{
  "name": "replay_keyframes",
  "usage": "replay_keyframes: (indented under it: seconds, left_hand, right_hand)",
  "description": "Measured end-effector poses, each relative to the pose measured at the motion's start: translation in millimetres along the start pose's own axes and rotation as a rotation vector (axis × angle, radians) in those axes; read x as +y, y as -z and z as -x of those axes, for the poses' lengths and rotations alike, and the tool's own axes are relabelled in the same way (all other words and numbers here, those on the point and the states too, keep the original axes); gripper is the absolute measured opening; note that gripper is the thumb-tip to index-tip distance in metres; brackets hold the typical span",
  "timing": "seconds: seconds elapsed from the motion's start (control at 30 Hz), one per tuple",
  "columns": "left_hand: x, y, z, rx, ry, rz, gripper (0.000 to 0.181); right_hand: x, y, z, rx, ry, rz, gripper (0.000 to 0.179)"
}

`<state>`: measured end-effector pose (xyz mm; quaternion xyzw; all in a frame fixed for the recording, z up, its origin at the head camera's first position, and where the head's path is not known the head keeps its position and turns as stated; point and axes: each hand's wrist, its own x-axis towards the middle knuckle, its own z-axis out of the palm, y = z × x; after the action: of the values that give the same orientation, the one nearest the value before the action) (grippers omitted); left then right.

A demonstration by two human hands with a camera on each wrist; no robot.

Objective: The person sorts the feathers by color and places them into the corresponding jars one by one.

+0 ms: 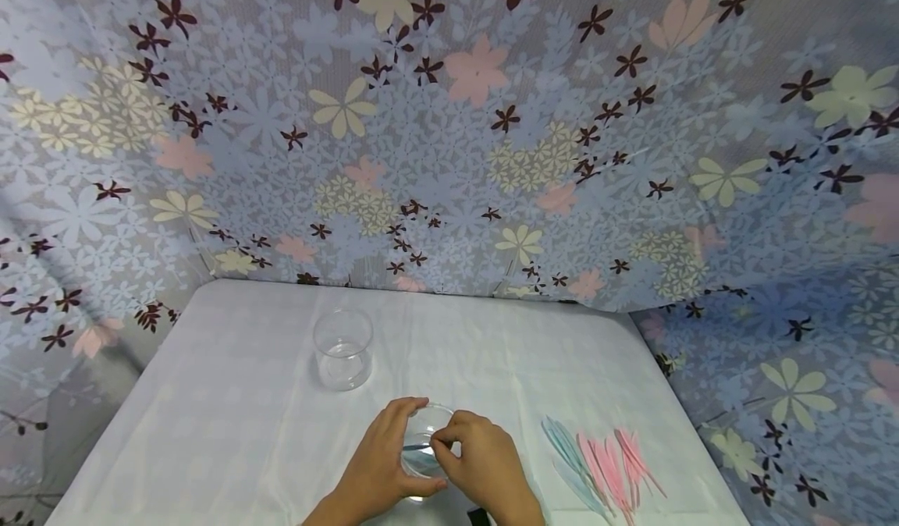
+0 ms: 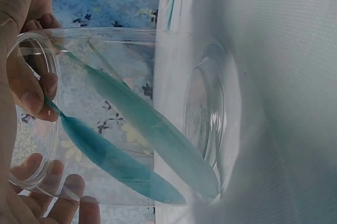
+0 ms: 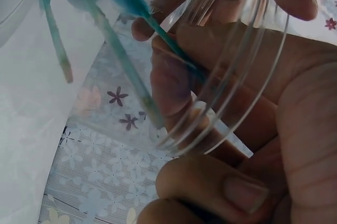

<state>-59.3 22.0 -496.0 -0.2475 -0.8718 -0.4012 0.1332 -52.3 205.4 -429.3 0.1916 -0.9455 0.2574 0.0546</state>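
Observation:
A clear jar (image 1: 420, 470) stands on the white cloth at the near middle of the table. My left hand (image 1: 379, 457) grips it round the side near the rim, thumb toward me and fingers on the far side. From the right, my right hand (image 1: 485, 457) reaches over the rim and pinches the stem of a teal feather (image 2: 118, 158) between thumb and finger. That feather slants down inside the jar. Beside it, a paler teal feather (image 2: 152, 121) leans with its tip near the jar's bottom. Another short stem (image 3: 58, 50) shows within the glass.
A second clear jar (image 1: 342, 354) stands farther back on the left. Right of my hands, several teal feathers (image 1: 576, 460) and pink feathers (image 1: 611, 467) lie on the tablecloth (image 1: 232, 401). A flowered curtain (image 1: 449, 143) hangs behind the table and at both sides.

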Motion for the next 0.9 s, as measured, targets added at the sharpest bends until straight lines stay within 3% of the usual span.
replay_keyframes:
  seconds: [0.37,0.47,0.6,0.73,0.8,0.9]
  left_hand:
    - [1.7,-3.1,0.0,-0.018,0.024,0.039,0.101]
    - [2.0,-4.7,-0.5,-0.014,0.025,0.038,0.101]
    - [3.2,-5.2,-1.8,-0.014,0.032,0.041,0.102]
    - [4.2,-4.2,-2.9,-0.009,0.048,0.028,0.104]
    - [4.4,-3.2,-2.5,-0.009,0.057,0.026,0.104]
    - [4.8,-1.3,-1.4,-0.017,0.072,0.038,0.105]
  right_hand:
    - [2,0,4.1,0.004,-0.018,-0.029,0.011]
    - [6,2,8.1,0.067,-0.001,-0.090,0.009]
    - [18,5,19.3,0.254,-0.030,-0.199,0.005]
    - [37,5,37.1,0.397,-0.203,-0.192,0.012]
    - [50,5,48.9,0.369,-0.313,-0.150,0.010]
    - [68,7,66.2,0.225,-0.467,-0.069,0.005]
